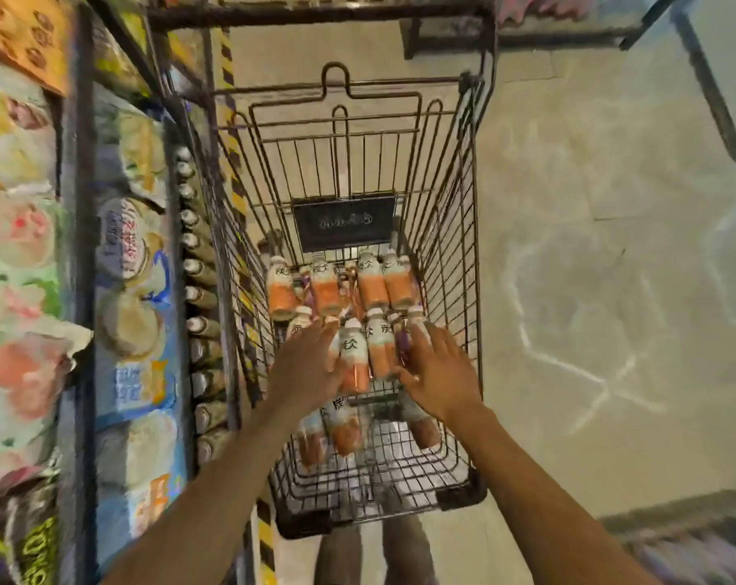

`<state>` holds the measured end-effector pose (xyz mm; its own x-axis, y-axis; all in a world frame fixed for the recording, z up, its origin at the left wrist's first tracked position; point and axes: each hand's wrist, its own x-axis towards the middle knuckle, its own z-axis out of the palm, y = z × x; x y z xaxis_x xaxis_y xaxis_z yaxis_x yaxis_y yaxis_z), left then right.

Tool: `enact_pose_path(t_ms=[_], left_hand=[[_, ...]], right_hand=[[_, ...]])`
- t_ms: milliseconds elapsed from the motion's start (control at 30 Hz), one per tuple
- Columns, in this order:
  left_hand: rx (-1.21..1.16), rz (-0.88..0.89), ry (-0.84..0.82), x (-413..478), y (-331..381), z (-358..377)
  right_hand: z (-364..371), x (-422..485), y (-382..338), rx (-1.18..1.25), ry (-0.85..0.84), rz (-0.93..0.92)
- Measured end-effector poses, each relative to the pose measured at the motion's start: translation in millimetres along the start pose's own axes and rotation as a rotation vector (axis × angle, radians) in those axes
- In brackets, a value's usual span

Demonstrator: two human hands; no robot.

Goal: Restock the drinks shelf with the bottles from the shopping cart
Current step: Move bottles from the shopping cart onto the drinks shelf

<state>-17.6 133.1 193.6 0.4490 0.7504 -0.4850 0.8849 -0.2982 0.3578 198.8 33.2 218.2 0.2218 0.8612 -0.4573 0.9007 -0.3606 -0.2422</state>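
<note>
Head view, two hands (307, 365) (440, 373), one cart (450, 213), orange bottles (372, 285)

The cart (454, 213) is open from above at frame centre. Its wire walls block sideways entry. Shelving (79, 247) crowds the left; bare floor (590, 289) lies right.

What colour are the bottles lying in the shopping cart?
The bottles are orange with white tops; head view.

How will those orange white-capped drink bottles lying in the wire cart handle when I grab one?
The orange white-capped bottles look full, so probably hefty. Lying flat in the wire cart, they'll likely roll if nudged.
</note>
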Motion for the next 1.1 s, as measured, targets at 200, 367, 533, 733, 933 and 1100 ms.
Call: enact_pose_path(t_ms=[200,367,533,733,933,1100], left_hand=[[-0.144,-0.110,-0.077,45.5,-26.8,51.2],[-0.220,-0.248,-0.154,75.8,-46.7,87.1],[-0.183,-0.278,-0.166,97.5,-58.2,109.8],[-0.085,-0.241,-0.136,106.6,-60.8,132.1],[-0.399,-0.327,-0.052,106.9,-60.7,141.8],[-0.716,-0.501,-0.006,103.9,-61.3,139.4]], right_hand=[[53.6,56.8,2.1,0.182,-0.128,0.051],[97.2,94.5,6.1,0.256,-0.210,0.121],[136.6,112.1,9.6,0.440,-0.208,0.167],[151.1,120.8,10.0,0.575,-0.158,0.255],[158.7,121.0,14.0,0.740,-0.085,0.291],[157.7,121.7,18.7,0.889,-0.120,0.425]])
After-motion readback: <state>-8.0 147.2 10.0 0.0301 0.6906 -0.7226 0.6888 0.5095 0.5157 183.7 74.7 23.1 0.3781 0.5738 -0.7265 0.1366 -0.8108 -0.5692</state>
